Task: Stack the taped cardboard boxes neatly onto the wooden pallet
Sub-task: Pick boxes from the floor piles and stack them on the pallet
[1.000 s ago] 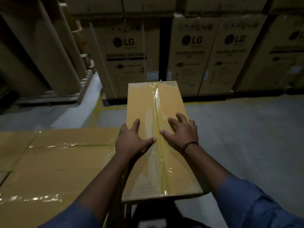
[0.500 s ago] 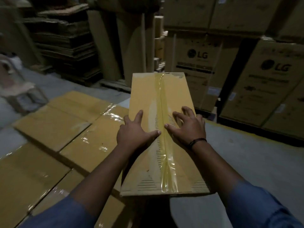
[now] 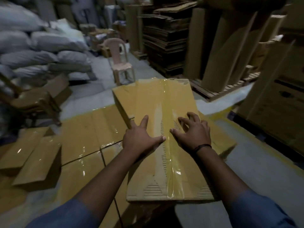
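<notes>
A long taped cardboard box [image 3: 166, 102] lies in front of me, clear tape running down its middle seam. My left hand [image 3: 139, 139] lies flat on its top, left of the seam, fingers spread. My right hand [image 3: 192, 132] rests on the top right of the seam, with its fingers arched on their tips. The box sits over a low layer of taped boxes [image 3: 92, 132] spread out to the left. A second taped box [image 3: 125, 96] peeks out from under its far left edge. The pallet itself is hidden under the boxes.
Two loose boxes [image 3: 34, 158] lie at the left. A plastic chair [image 3: 120, 61] stands ahead, stacked grey sacks [image 3: 37, 51] fill the far left. Flattened cardboard stacks [image 3: 166, 38] and large cartons [image 3: 278, 111] line the right. A wooden chair [image 3: 32, 102] stands at left.
My view has swung left, from the printed cartons to the sacks and chair. The box under my hands has turned with me over the box layer. My right fingers have arched up.
</notes>
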`<state>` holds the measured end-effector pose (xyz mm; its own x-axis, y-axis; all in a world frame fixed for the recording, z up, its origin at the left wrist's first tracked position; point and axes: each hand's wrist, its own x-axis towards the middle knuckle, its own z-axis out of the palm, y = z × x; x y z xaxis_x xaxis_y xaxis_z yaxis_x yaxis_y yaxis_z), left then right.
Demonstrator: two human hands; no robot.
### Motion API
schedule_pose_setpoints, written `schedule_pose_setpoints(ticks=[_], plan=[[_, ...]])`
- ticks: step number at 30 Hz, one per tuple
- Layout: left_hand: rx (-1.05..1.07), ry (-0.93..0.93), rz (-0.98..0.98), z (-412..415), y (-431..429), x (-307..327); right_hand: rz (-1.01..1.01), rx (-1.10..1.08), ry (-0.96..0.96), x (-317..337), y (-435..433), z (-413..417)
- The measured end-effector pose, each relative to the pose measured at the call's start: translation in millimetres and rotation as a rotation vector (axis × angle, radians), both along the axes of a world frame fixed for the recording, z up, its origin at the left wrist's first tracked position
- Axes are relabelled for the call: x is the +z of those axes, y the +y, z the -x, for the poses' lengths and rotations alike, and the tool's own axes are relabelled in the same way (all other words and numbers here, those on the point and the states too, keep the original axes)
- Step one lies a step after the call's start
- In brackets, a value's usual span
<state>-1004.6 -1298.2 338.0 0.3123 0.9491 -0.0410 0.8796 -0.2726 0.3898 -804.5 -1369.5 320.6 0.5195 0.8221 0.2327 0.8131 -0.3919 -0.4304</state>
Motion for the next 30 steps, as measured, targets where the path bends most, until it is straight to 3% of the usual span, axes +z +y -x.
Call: schedule_pose_setpoints(ticks=[18,30], plan=[[0.506,-0.008,0.148,117.0,-54.0,-54.9,0.116,0.541,0.032,-53.0,44.3,100.8],[0.486,-0.024,0.296,136.9,-31.3,-121.0,0.333,0.657,0.092,-121.0,74.5,104.8]])
